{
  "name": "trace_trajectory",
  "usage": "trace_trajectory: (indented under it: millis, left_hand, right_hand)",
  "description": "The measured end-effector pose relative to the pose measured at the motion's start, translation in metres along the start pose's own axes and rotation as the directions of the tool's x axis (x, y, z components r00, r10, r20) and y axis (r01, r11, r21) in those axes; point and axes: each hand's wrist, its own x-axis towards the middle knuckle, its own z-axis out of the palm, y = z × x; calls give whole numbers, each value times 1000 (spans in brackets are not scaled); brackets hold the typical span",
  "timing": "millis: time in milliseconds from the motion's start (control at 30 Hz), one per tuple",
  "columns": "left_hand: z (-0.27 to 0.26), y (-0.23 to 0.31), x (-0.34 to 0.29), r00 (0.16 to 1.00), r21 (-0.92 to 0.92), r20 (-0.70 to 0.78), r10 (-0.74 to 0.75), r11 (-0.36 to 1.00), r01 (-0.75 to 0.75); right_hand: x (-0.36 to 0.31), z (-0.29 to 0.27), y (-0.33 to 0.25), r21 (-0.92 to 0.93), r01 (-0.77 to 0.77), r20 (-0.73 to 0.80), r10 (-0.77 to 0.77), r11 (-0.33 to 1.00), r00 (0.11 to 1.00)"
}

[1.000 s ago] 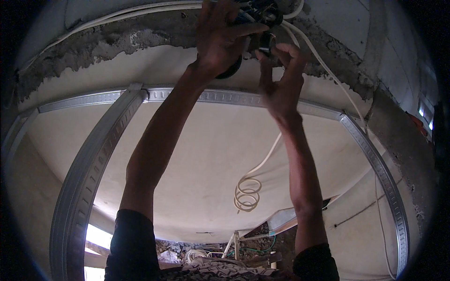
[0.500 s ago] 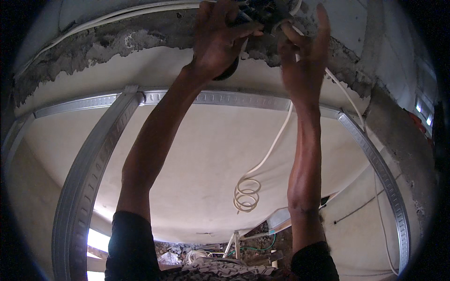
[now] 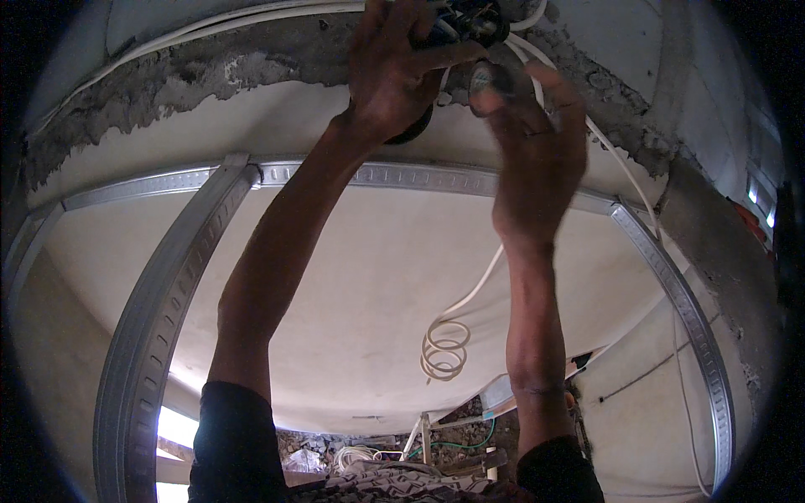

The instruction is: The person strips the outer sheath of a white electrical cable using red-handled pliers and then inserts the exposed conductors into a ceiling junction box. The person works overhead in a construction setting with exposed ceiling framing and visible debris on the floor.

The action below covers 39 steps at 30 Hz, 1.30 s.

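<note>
My left hand (image 3: 387, 80) is raised to a dark box opening (image 3: 470, 21) crammed with wires, some of them blue. Its fingers are bent at the box's left side, and whatever they grip is hidden. Behind that wrist a black rounded edge (image 3: 414, 127) shows in part. My right hand (image 3: 537, 138), smeared by motion, is below and right of the box, its fingers around a small dark roll of tape (image 3: 490, 80). White cables (image 3: 530, 49) run from the box past the right hand.
Metal channel framing (image 3: 419, 176) crosses below my hands, with one bar (image 3: 172, 302) coming down at left and another (image 3: 679, 310) at right. A coiled white cable (image 3: 444, 348) hangs between my arms. Rubble (image 3: 457, 432) and cable coils (image 3: 352, 457) lie far below.
My right hand has come down and away from the box with the roll of tape, uncovering more of the wires. My left hand stays nearly in place.
</note>
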Motion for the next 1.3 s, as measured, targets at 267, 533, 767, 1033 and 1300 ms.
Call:
trace_trajectory:
  millis: [267,533,767,1033,1300]
  left_hand:
    - [6,-4,4,988,92,-48,144,986,-139]
    - [9,-8,6,979,37,-85,183,983,-180]
    - [3,5,9,994,41,-37,104,994,-102]
    - [4,-3,13,987,-27,-49,154,988,-155]
    - [16,-10,10,980,-98,-117,160,980,-172]
  right_hand:
    - [54,-19,21,95,47,26,-49,994,998]
    - [-2,-5,32,-605,453,263,-372,655,890]
    - [59,-22,1,35,90,143,-95,995,985]
    - [39,-11,55,-463,469,49,-506,752,861]
    - [23,9,74,-630,491,-21,-645,602,764]
